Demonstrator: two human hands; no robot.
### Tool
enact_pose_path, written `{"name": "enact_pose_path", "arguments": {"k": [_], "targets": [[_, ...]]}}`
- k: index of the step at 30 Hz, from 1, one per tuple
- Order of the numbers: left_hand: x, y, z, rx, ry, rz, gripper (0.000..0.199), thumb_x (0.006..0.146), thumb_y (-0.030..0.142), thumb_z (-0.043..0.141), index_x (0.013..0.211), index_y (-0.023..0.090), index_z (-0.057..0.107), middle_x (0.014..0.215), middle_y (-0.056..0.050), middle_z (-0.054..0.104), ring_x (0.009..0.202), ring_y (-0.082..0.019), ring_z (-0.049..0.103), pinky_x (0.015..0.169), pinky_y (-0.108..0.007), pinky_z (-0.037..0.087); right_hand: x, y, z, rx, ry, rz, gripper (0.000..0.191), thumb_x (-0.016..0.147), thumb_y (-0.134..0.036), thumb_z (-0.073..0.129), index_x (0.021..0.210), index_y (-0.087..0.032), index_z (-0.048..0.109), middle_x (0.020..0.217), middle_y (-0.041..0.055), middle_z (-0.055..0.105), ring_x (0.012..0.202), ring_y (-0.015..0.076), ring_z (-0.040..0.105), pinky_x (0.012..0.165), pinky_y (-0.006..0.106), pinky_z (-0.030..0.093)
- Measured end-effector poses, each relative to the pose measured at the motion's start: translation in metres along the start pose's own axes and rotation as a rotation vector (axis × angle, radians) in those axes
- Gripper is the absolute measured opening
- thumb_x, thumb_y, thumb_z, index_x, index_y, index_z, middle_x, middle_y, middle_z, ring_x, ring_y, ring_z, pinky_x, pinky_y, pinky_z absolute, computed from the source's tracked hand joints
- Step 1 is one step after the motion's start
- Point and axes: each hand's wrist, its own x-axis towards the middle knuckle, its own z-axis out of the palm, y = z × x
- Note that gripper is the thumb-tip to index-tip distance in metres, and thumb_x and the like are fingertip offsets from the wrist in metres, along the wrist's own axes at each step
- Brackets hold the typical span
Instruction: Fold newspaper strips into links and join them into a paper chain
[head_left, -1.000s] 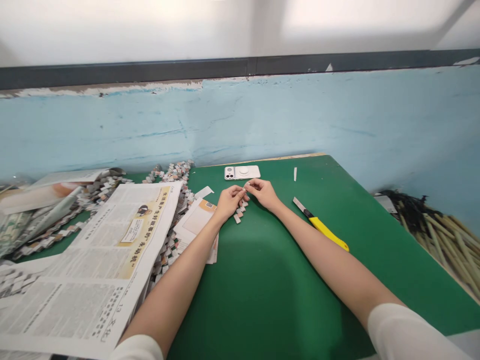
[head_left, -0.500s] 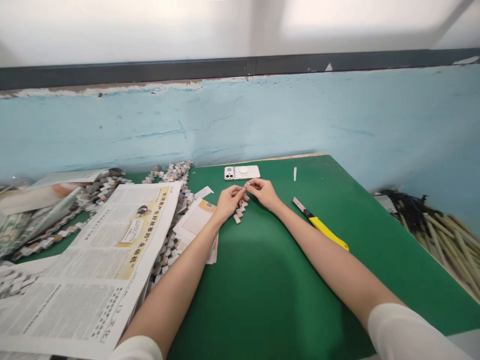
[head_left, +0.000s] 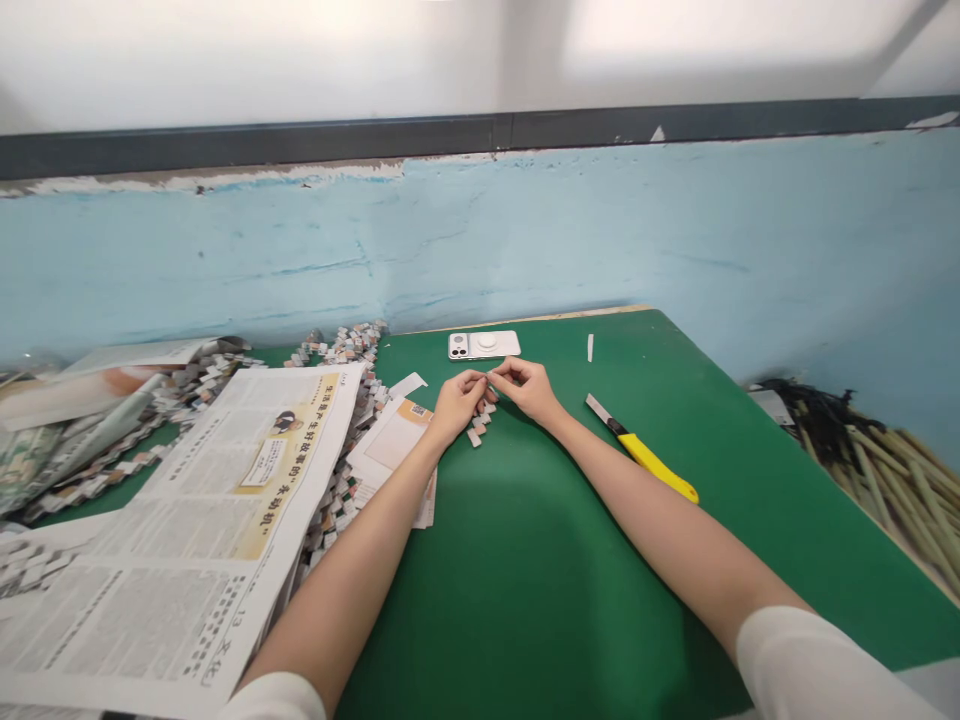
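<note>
My left hand is closed on the upper end of a short folded-paper chain, whose zigzag links hang below its fingers toward the green table. Touching its fingertips from the right, my right hand has thumb and forefinger pinched together at the chain's end; whatever is between them is too small to make out. Just behind both hands lies a white phone with a round disc on its back. A yellow utility knife, blade out, rests right of my right hand.
Newspapers cover the left side, over long folded-paper chains. Loose printed sheets lie beside my left forearm. A narrow white strip sits at the back. Past the right edge is a bundle of sticks, and a blue wall stands behind.
The fingers of my right hand have shifted slightly at the chain's end, and the small pale piece visible between the fingertips is now mostly hidden. My left hand has barely moved.
</note>
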Motion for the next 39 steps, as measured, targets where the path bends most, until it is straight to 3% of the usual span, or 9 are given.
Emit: {"name": "enact_pose_path", "arguments": {"k": [6, 13, 27, 39], "targets": [[-0.001, 0.001, 0.0, -0.011, 0.026, -0.002, 0.036, 0.087, 0.049, 0.07, 0.096, 0.014, 0.068, 0.068, -0.003, 0.07, 0.047, -0.009, 0.054, 0.046, -0.02, 0.04, 0.003, 0.003, 0.001, 0.082, -0.068, 0.007, 0.041, 0.086, -0.059, 0.071, 0.079, -0.019, 0.068, 0.069, 0.0017, 0.062, 0.064, 0.0157, 0.052, 0.063, 0.03, 0.044], [-0.001, -0.001, -0.001, -0.069, 0.085, 0.005, 0.038, 0.084, 0.048, 0.075, 0.094, 0.017, 0.056, 0.063, 0.0, 0.069, 0.042, -0.009, 0.051, 0.043, -0.02, 0.038, 0.004, 0.006, 0.005, 0.091, -0.065, 0.019, 0.036, 0.085, -0.051, 0.075, 0.102, -0.02, 0.071, 0.066, -0.0042, 0.048, 0.06, 0.0128, 0.042, 0.058, 0.027, 0.035], [0.001, -0.002, -0.005, -0.16, 0.021, 0.001, 0.027, 0.091, 0.042, 0.064, 0.091, 0.015, 0.061, 0.071, -0.003, 0.07, 0.049, -0.011, 0.059, 0.045, -0.021, 0.043, 0.007, 0.012, 0.004, 0.061, -0.061, 0.083, 0.037, 0.083, -0.053, 0.076, 0.094, -0.018, 0.069, 0.063, -0.0049, 0.046, 0.058, 0.0124, 0.039, 0.057, 0.027, 0.03], [0.005, -0.008, -0.005, -0.149, 0.071, 0.042, 0.028, 0.096, 0.045, 0.061, 0.098, 0.017, 0.056, 0.061, 0.003, 0.064, 0.042, -0.009, 0.054, 0.041, -0.019, 0.039, 0.006, 0.009, 0.004, 0.077, -0.087, 0.067, 0.04, 0.08, -0.055, 0.079, 0.097, -0.019, 0.072, 0.065, -0.0051, 0.045, 0.058, 0.0117, 0.037, 0.057, 0.027, 0.03]]}}
